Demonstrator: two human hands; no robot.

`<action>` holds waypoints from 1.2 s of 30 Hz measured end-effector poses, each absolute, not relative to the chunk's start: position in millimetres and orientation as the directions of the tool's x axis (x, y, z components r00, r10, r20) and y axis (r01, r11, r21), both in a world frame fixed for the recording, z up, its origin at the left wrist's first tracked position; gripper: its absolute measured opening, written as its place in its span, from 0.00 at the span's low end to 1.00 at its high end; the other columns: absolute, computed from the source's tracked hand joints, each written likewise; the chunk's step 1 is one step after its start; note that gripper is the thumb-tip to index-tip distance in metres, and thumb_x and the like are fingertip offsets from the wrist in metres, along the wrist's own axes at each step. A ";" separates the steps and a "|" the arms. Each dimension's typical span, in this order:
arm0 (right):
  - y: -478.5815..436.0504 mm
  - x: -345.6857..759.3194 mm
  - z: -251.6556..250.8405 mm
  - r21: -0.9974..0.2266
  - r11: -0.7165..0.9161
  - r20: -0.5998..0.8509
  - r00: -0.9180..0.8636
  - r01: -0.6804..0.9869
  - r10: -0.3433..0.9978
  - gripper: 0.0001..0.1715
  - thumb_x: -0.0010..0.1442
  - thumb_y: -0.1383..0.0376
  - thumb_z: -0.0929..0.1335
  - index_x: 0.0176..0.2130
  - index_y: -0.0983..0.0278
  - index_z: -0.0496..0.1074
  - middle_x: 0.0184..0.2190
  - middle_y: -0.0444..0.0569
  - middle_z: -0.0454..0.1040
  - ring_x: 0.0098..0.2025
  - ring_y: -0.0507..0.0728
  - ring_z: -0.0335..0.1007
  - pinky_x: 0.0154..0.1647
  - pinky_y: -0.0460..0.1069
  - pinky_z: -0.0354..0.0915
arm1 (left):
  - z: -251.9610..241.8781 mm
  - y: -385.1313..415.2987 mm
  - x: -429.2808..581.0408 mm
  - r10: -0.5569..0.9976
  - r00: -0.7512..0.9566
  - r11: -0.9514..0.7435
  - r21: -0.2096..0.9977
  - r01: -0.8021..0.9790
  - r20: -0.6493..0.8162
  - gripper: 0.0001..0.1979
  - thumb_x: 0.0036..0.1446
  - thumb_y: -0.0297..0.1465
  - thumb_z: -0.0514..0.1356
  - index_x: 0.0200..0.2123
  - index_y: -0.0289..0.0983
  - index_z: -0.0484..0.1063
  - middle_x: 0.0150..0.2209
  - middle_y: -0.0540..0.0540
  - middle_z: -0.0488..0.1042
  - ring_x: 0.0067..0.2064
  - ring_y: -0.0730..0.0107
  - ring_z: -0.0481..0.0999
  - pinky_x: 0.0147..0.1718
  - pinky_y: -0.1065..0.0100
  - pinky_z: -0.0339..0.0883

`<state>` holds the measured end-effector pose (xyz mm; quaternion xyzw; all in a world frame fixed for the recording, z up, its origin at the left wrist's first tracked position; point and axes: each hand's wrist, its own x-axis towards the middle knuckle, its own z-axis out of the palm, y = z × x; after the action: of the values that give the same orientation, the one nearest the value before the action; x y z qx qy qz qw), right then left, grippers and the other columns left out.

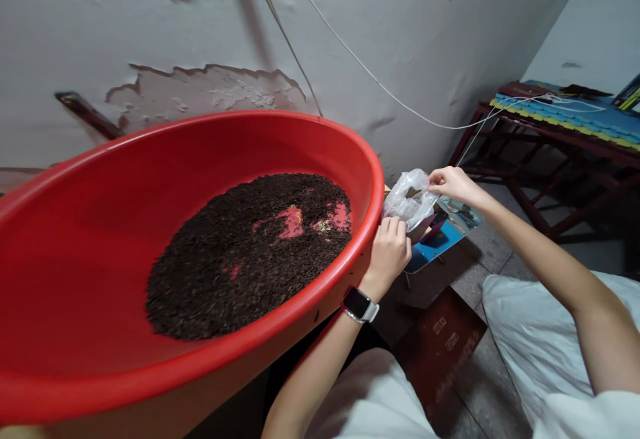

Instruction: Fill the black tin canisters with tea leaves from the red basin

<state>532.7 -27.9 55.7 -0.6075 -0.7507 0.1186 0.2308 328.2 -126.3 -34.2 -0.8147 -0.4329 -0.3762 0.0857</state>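
While left hand (389, 250) grips plastic bag (410, 200), right hand (451, 183) pinches, seemingly, its rim.

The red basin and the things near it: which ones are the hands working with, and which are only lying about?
In use: left hand and right hand hold the plastic bag; red basin of dark grains beside them.
Lying about: wooden bench, white cable.

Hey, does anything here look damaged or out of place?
Yes. The wall paint is peeling in large patches above the red basin. The dark grains sit heaped toward the basin's right side. Both hands hold a clear plastic bag; nothing looks spilled.
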 end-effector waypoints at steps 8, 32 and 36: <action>-33.0 527.7 46.4 -0.270 0.543 0.365 -0.437 0.795 0.822 0.16 0.49 0.70 0.68 0.41 0.65 0.75 0.48 0.56 0.74 0.50 0.63 0.70 0.52 0.56 0.65 | -44.5 -129.4 327.1 0.546 0.315 -0.612 0.112 0.783 0.777 0.07 0.65 0.27 0.53 0.39 0.33 0.70 0.46 0.38 0.74 0.51 0.57 0.73 0.51 0.57 0.69; -2.1 524.9 68.8 -0.827 0.053 0.054 -0.014 0.559 0.998 0.06 0.51 0.65 0.70 0.30 0.68 0.74 0.21 0.43 0.67 0.23 0.48 0.58 0.25 0.45 0.54 | -87.2 -115.2 328.9 0.694 0.141 -0.588 0.443 0.677 0.706 0.21 0.64 0.21 0.47 0.60 0.36 0.58 0.62 0.31 0.63 0.61 0.53 0.70 0.52 0.57 0.73; 12.9 521.9 40.7 -0.863 -0.305 -0.254 0.176 0.403 0.951 0.11 0.47 0.70 0.71 0.20 0.65 0.65 0.13 0.39 0.59 0.18 0.47 0.52 0.21 0.45 0.51 | -75.2 -118.5 339.4 0.734 0.046 -0.525 0.523 0.671 0.677 0.20 0.63 0.21 0.47 0.58 0.32 0.55 0.62 0.25 0.62 0.55 0.53 0.75 0.43 0.60 0.76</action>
<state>521.9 12.9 40.7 -0.6922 -0.4890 0.4161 0.3296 339.4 -118.5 -75.2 -0.7225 -0.4864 -0.4902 -0.0322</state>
